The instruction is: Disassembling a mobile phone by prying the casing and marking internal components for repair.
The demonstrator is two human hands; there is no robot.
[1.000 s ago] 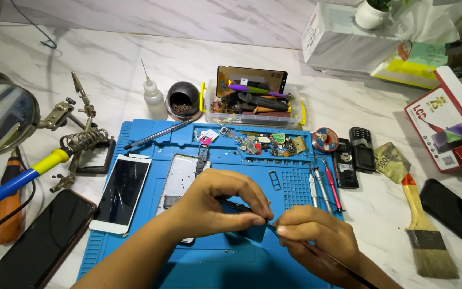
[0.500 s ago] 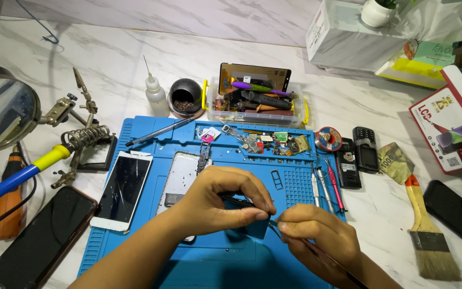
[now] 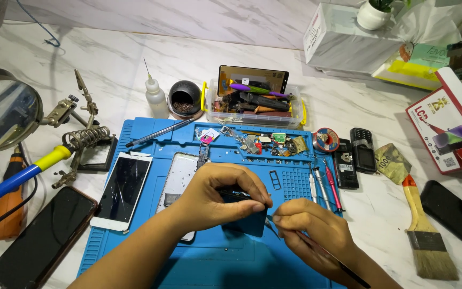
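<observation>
Head view: on the blue mat [image 3: 135, 251], the left hand [image 3: 215, 195] arches over a small dark part [image 3: 244, 214], fingers closed on its top edge to steady it. The right hand [image 3: 311, 230], just right of the part, pinches a thin tool [image 3: 343, 265], its tip at the part's edge.

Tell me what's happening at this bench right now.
A person is working over a blue repair mat. The left hand pinches a small dark part, and the right hand holds a thin tool with its tip at that part. A white phone with a cracked screen lies on the mat beside them.
</observation>
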